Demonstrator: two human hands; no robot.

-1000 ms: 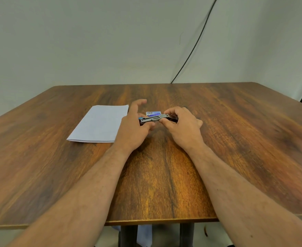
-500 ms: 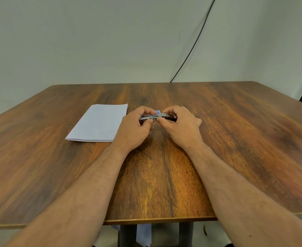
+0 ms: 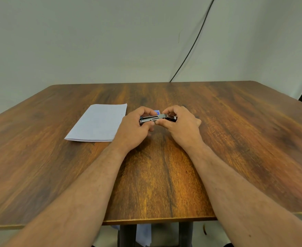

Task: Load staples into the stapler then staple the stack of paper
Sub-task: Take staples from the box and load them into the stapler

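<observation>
The stapler (image 3: 158,118) was held just above the table (image 3: 235,139), lying sideways between both hands, its metal staple rail facing the camera. The left hand (image 3: 135,130) gripped the rail end, fingers curled over the top and thumb below. The right hand (image 3: 180,125) gripped the other, darker end, fingers curled over it, with thumb and forefinger pinching near the middle of the rail. Whether any staples sat in the rail was too small to tell.

Just behind the stapler, a small blue-and-white box (image 3: 157,111) peeked out between the hands, probably the staples. Left of the stapler, a little apart, the paper (image 3: 98,122) lay flat on the table.

The step looked like loading, not yet stapling. To do it well, one hand should steady the base while the other seats the strip legs-down in the channel, flush and straight, before the top is closed gently. A skewed strip would likely jam. Keeping the stapler low over the table would save any dropped strip from scattering.
</observation>
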